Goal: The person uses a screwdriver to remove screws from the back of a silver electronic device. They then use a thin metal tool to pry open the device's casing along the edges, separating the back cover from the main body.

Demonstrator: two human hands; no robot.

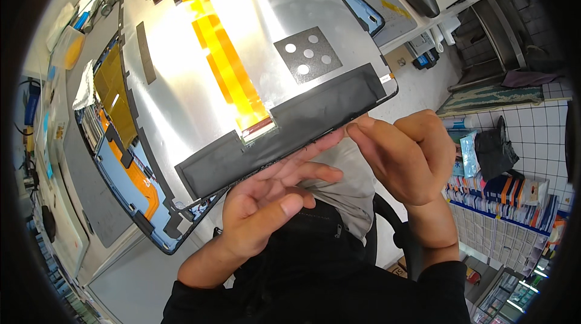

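Shelving (505, 221) stacked with slim packets takes up the right of your workroom, next to a white surface (532, 148) ruled with dark grid lines. On your left is a grey mat (109, 221), and in front of you lies a large silver metal panel (254, 15), its near edge reaching out over your lap. Beneath it, a blue-lined casing (124, 173) with a black rim shows past the panel's left side. Along the near edge of the panel's face runs a wide black strip (327, 100), and from a notch in it an orange ribbon cable (227, 70) stretches away to the far side. Your left hand (260, 209) is palm up, thumb well apart from the fingers, which reach to the panel's near edge. Your right hand (411, 154) is at that same edge, toward its right corner, thumb and forefinger drawn close together; you cannot tell whether they are clamped on it. A dark patch (321, 45) with pale round spots sits right of the cable, just beyond the strip
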